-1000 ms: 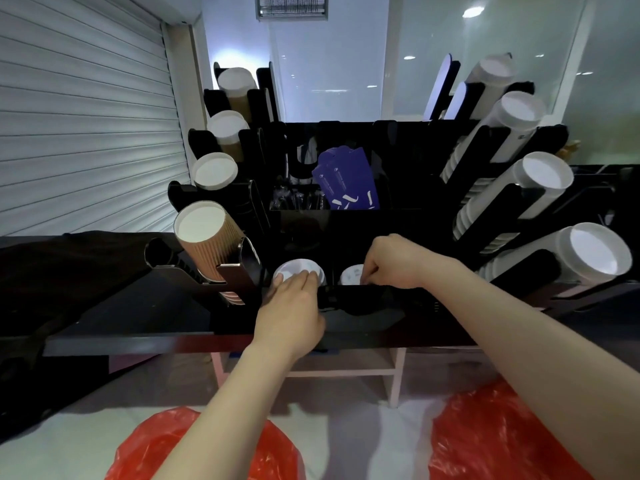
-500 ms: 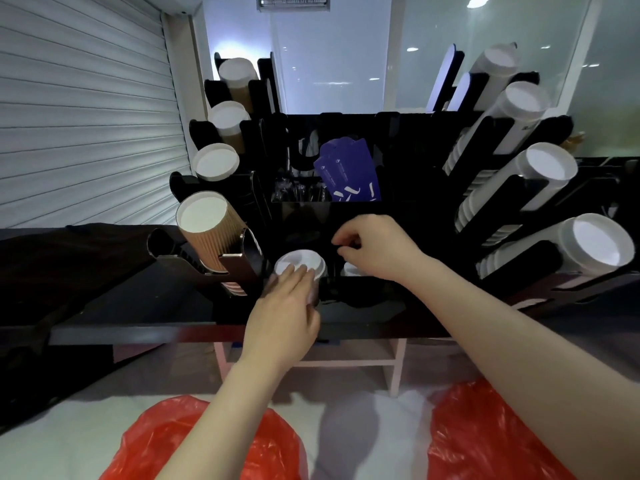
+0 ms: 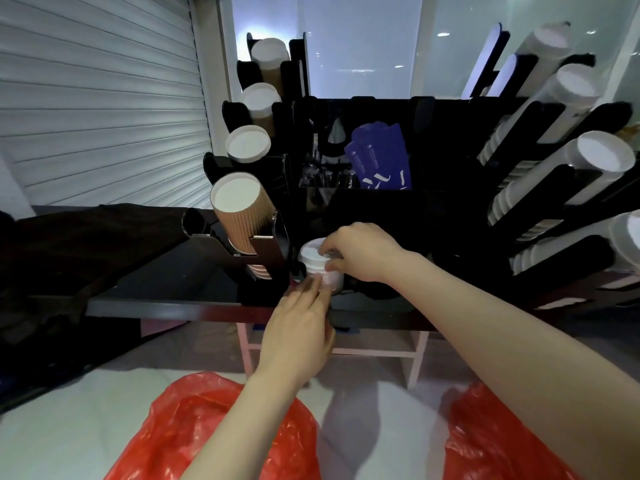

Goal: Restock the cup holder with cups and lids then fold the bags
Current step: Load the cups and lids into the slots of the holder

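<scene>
Two hands (image 3: 298, 336) (image 3: 362, 252), two bags (image 3: 214, 431) (image 3: 498, 441), eight cup stacks (image 3: 239, 206) (image 3: 248, 144) (image 3: 260, 98) (image 3: 270, 51) (image 3: 549, 34) (image 3: 575, 86) (image 3: 602, 154) (image 3: 628, 237), one lid stack (image 3: 313, 259)

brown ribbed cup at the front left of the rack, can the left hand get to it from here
Probably yes. The left hand rests against the white stack, and the brown ribbed cup sits just up and left with nothing between; only its black bracket covers the lower part.
</scene>
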